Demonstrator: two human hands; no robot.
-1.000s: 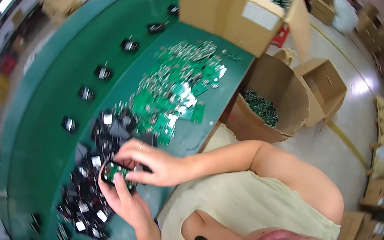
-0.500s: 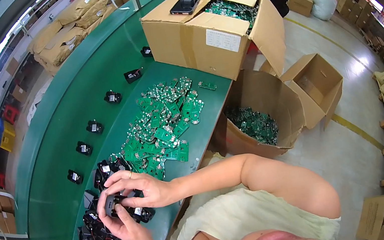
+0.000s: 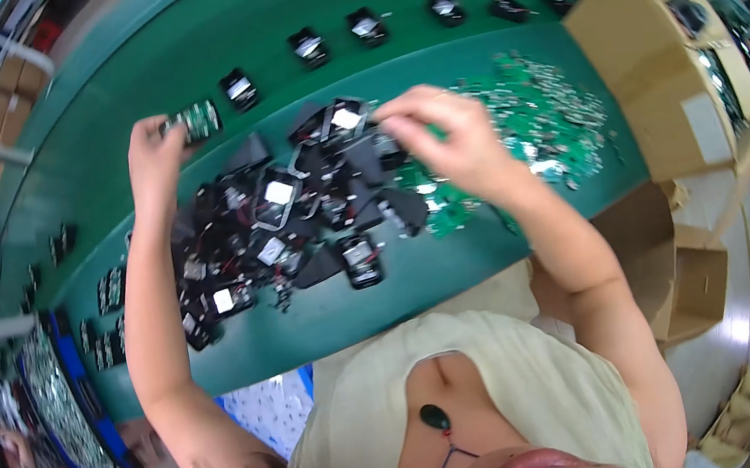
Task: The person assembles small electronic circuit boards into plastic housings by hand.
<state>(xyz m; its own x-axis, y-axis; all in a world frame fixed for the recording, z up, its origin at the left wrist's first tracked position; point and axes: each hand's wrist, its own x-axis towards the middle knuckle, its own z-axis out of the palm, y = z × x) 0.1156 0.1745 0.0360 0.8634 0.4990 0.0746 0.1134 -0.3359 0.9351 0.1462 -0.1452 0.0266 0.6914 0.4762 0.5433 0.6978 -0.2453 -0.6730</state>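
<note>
At the far left from where I stand, a long blue-edged tray [image 3: 84, 382] full of green boards sits beside the green table [image 3: 309, 316], apparently set there to stop the boards spreading. Next comes the person's left hand [image 3: 154, 157], its fingers clamped on the near end of a small black plastic unit with an exposed green circuit board [image 3: 197, 121]; gripping only that end leaves most of the board uncovered. The unit is over the smooth green strip [image 3: 262, 30] at the table's far side; blur hides whether it touches down.

Beyond it, a row of black casings with pale labels [image 3: 365, 27] curves rightward, spaced apart, likely so each stays separate. The loose heap of black plastic casings [image 3: 277, 196] lies between the two arms, within easy reach. At its right edge is the right hand [image 3: 453, 137], thumb and forefinger near a casing; I cannot tell whether they grip it. Flat green circuit boards [image 3: 550, 125] spread beyond, beside a tall brown cardboard box [image 3: 651, 74].
</note>
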